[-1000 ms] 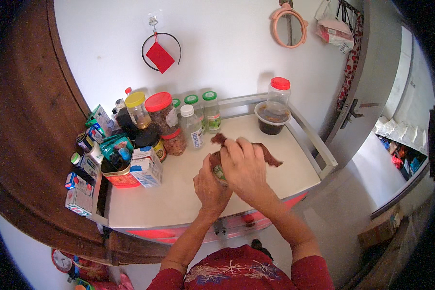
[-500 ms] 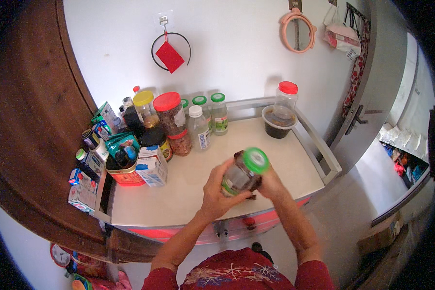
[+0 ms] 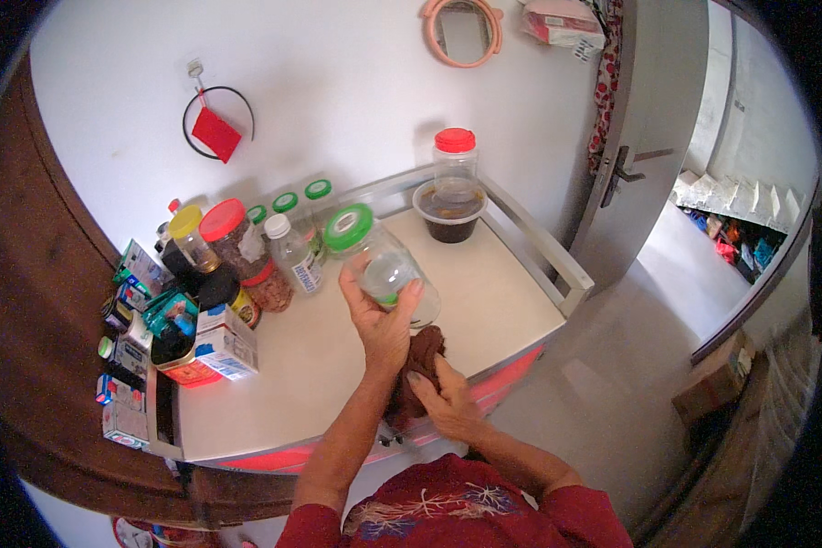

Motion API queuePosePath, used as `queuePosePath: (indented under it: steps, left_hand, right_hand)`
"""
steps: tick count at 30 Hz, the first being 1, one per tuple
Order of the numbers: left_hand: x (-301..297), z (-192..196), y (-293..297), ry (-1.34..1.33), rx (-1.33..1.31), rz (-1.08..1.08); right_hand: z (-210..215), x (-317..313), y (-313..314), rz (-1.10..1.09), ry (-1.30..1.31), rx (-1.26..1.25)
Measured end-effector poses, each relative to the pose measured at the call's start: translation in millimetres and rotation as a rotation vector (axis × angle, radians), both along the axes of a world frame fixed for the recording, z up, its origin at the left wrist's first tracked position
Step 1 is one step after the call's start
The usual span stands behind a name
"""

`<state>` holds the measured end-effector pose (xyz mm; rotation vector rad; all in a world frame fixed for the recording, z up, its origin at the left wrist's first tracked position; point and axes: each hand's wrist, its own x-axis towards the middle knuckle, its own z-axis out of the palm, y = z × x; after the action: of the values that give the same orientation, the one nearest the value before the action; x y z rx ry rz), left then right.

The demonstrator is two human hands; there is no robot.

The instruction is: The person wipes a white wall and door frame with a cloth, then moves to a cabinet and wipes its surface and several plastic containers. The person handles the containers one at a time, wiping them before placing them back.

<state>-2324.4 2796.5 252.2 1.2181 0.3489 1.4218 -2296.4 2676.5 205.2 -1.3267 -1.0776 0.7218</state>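
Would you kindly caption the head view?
Left hand lifts a green-lidded jar; right hand holds a brown cloth.

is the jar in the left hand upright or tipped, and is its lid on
Tipped: the clear glass jar in the left hand leans, its top up-left. Its green lid is on, covering the mouth.
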Motion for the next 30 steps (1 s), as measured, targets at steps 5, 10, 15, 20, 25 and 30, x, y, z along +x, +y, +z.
queuePosePath:
  steps: [5, 10, 15, 20, 25, 30]
  left_hand:
    - [57.4, -15.3, 12.1, 0.108, 0.121, -0.062]
    - [121.2, -35.1, 15.5, 0.24, 0.086, -0.122]
    - [169.1, -51.3, 16.3, 0.281, 0.134, -0.041]
    - [193.0, -65.4, 18.5, 0.337, 0.137, 0.018]
    - [202.1, -79.6, 24.3, 0.371, 0.126, 0.089]
    - [203.5, -81.5, 25.2, 0.48, 0.29, 0.277]
  right_hand:
    - [-16.6, 66.8, -27.9, -0.177, -0.461, 0.168]
    - [-21.2, 122.9, -23.7, -0.321, -0.952, 0.206]
    - [-30.8, 155.2, -20.8, -0.065, -1.007, 0.197]
    - [-42.3, 169.8, -16.5, 0.019, -0.936, 0.208]
    - [-49.2, 179.1, -14.8, 0.077, -0.88, 0.21]
    - [-52.4, 183.8, -16.0, 0.128, -0.829, 0.215]
